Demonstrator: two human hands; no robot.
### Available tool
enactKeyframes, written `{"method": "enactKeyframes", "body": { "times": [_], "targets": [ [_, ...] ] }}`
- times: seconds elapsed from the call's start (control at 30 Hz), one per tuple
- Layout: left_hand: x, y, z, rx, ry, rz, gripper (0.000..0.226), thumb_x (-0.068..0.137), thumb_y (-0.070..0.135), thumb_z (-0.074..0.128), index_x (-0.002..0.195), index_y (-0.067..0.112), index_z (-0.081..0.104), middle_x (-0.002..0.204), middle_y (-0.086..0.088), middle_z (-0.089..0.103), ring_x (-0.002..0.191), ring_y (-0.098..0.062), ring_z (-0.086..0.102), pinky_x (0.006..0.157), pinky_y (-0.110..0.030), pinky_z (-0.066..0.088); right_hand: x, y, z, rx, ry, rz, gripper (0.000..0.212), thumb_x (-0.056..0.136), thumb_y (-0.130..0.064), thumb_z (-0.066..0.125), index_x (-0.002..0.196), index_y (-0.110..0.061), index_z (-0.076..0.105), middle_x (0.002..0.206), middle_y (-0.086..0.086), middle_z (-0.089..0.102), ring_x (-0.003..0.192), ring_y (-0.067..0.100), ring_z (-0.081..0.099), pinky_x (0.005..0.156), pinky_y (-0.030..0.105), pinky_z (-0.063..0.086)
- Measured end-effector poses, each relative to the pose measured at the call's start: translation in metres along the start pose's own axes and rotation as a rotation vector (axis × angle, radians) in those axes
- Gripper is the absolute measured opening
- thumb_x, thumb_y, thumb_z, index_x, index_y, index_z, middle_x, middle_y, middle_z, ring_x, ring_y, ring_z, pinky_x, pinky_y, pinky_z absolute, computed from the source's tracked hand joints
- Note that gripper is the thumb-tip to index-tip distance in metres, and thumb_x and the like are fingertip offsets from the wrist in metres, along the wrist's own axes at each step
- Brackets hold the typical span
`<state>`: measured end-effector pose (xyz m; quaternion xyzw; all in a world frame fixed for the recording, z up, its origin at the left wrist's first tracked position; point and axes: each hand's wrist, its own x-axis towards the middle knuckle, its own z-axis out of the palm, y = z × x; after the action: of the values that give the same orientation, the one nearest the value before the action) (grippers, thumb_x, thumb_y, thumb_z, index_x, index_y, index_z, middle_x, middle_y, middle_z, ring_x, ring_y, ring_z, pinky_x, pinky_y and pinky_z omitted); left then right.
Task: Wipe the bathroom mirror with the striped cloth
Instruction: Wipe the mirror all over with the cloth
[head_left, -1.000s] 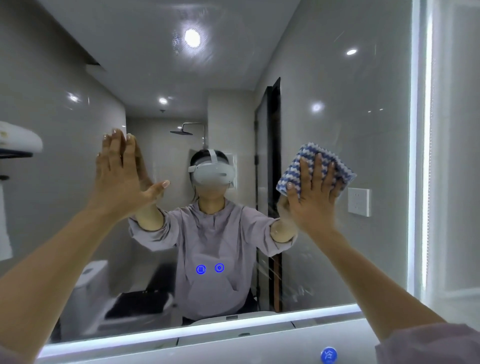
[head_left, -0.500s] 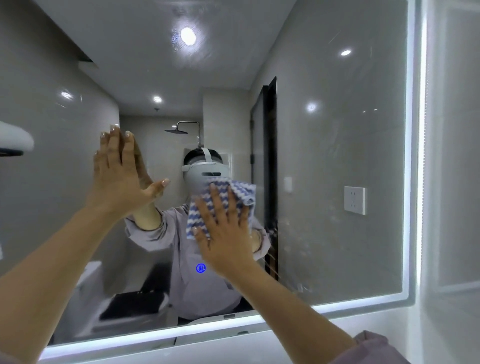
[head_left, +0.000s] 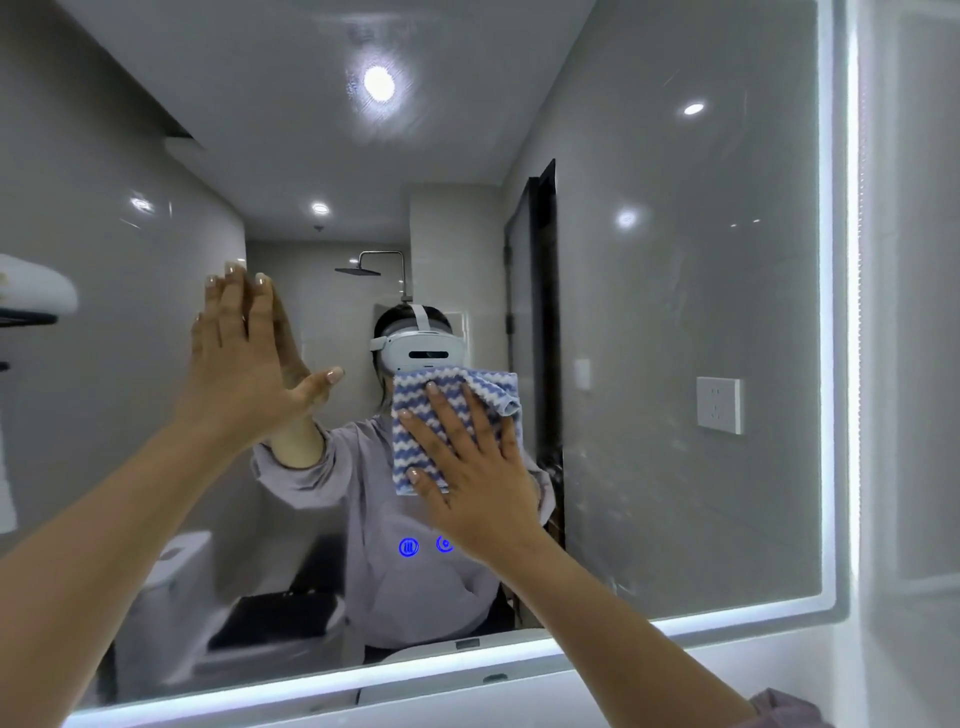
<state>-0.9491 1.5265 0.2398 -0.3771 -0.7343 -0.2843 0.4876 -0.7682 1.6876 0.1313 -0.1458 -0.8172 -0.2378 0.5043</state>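
The bathroom mirror (head_left: 675, 312) fills most of the view, with a lit strip along its bottom and right edges. A blue-and-white striped cloth (head_left: 415, 410) lies flat against the glass near the middle. My right hand (head_left: 467, 478) presses on it with straight, spread fingers. My left hand (head_left: 239, 358) rests flat on the glass further left, fingers together and pointing up, holding nothing. Faint smears show on the right part of the glass.
Two blue touch icons (head_left: 409, 547) glow on the glass just below the cloth. A white wall (head_left: 909, 364) borders the mirror on the right. A white shelf edge (head_left: 31, 291) shows at far left. Reflected in the glass are a person, a toilet and a dark door.
My right hand has slid the cloth leftwards from the right of the door reflection to the middle of the glass. My left hand has stayed flat in the same spot.
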Motion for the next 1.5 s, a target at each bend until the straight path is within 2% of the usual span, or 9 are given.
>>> {"method": "enactKeyframes", "body": {
  "times": [0.27, 0.4, 0.5, 0.77, 0.97, 1.07, 1.23, 1.37, 1.5],
  "targets": [
    [-0.002, 0.0, 0.0, -0.018, 0.004, 0.017, 0.115, 0.066, 0.076, 0.041, 0.15, 0.009, 0.0, 0.159, -0.015, -0.008, 0.146, -0.029, -0.01, 0.115, -0.05, 0.003, -0.027, 0.068, -0.015, -0.034, -0.013, 0.107, 0.056, 0.095, -0.045, 0.03, 0.148, -0.028, 0.025, 0.157, 0.004, 0.018, 0.145, 0.028, 0.011, 0.111, 0.055, 0.018],
    [-0.002, 0.001, 0.0, -0.024, 0.017, 0.014, 0.114, 0.067, 0.074, 0.044, 0.15, 0.006, 0.003, 0.159, -0.017, -0.005, 0.146, -0.031, -0.009, 0.115, -0.051, 0.003, -0.048, 0.111, -0.024, -0.113, -0.042, 0.207, 0.06, 0.096, -0.048, 0.02, 0.15, -0.023, 0.009, 0.158, 0.011, 0.01, 0.146, 0.033, 0.006, 0.115, 0.058, 0.012],
    [-0.001, 0.001, 0.001, -0.024, 0.02, 0.016, 0.114, 0.067, 0.073, 0.046, 0.149, 0.006, 0.004, 0.158, -0.017, -0.004, 0.146, -0.032, -0.008, 0.115, -0.051, 0.004, -0.054, 0.124, -0.026, -0.091, -0.035, 0.308, 0.062, 0.096, -0.053, 0.014, 0.15, -0.023, 0.014, 0.158, 0.012, 0.011, 0.146, 0.032, 0.0, 0.116, 0.056, 0.006],
    [0.0, -0.003, 0.008, -0.01, 0.047, 0.032, 0.112, 0.074, 0.067, 0.059, 0.148, 0.006, 0.003, 0.157, -0.02, -0.001, 0.145, -0.034, -0.006, 0.113, -0.055, 0.007, -0.048, 0.094, -0.016, -0.05, 0.052, 0.426, 0.066, 0.098, -0.055, 0.008, 0.149, -0.014, 0.008, 0.156, 0.018, 0.005, 0.143, 0.039, 0.001, 0.116, 0.054, -0.005],
    [0.001, -0.001, 0.008, -0.015, 0.051, 0.019, 0.112, 0.074, 0.066, 0.061, 0.149, 0.006, 0.001, 0.158, -0.018, -0.003, 0.145, -0.032, -0.008, 0.114, -0.052, 0.004, -0.045, 0.062, -0.002, -0.054, 0.058, 0.431, 0.084, 0.091, -0.043, 0.056, 0.149, -0.015, 0.002, 0.157, 0.015, -0.003, 0.144, 0.038, -0.005, 0.116, 0.053, -0.009],
    [0.0, -0.001, 0.005, -0.01, 0.038, 0.015, 0.113, 0.072, 0.067, 0.058, 0.149, 0.007, 0.001, 0.158, -0.017, -0.006, 0.146, -0.03, -0.011, 0.114, -0.05, 0.001, -0.042, 0.04, 0.0, -0.005, 0.06, 0.398, 0.074, 0.094, -0.04, 0.048, 0.149, -0.016, 0.005, 0.157, 0.011, -0.004, 0.144, 0.036, -0.005, 0.116, 0.054, -0.007],
    [0.0, 0.003, 0.002, 0.002, 0.026, 0.01, 0.112, 0.074, 0.064, 0.061, 0.149, 0.006, 0.0, 0.158, -0.017, -0.008, 0.146, -0.03, -0.012, 0.115, -0.048, -0.001, -0.037, 0.003, 0.004, 0.059, -0.098, 0.357, 0.066, 0.096, -0.049, 0.018, 0.147, -0.025, -0.018, 0.158, 0.014, -0.016, 0.143, 0.032, -0.019, 0.115, 0.055, -0.009],
    [0.0, 0.005, -0.001, -0.001, 0.023, 0.006, 0.113, 0.073, 0.061, 0.064, 0.149, 0.005, 0.002, 0.158, -0.018, -0.006, 0.146, -0.032, -0.011, 0.115, -0.048, 0.0, -0.032, -0.021, 0.01, 0.098, -0.142, 0.318, 0.071, 0.098, -0.048, 0.019, 0.139, -0.031, -0.036, 0.152, 0.003, -0.032, 0.14, 0.028, -0.029, 0.114, 0.052, -0.016],
    [-0.001, 0.006, -0.003, -0.005, 0.019, 0.009, 0.113, 0.074, 0.061, 0.063, 0.149, 0.004, 0.002, 0.158, -0.017, -0.007, 0.146, -0.032, -0.011, 0.116, -0.047, -0.001, -0.032, -0.018, 0.009, 0.099, -0.152, 0.301, 0.076, 0.099, -0.048, 0.029, 0.14, -0.033, -0.034, 0.152, 0.002, -0.033, 0.142, 0.028, -0.026, 0.115, 0.052, -0.013]
  ]
}}
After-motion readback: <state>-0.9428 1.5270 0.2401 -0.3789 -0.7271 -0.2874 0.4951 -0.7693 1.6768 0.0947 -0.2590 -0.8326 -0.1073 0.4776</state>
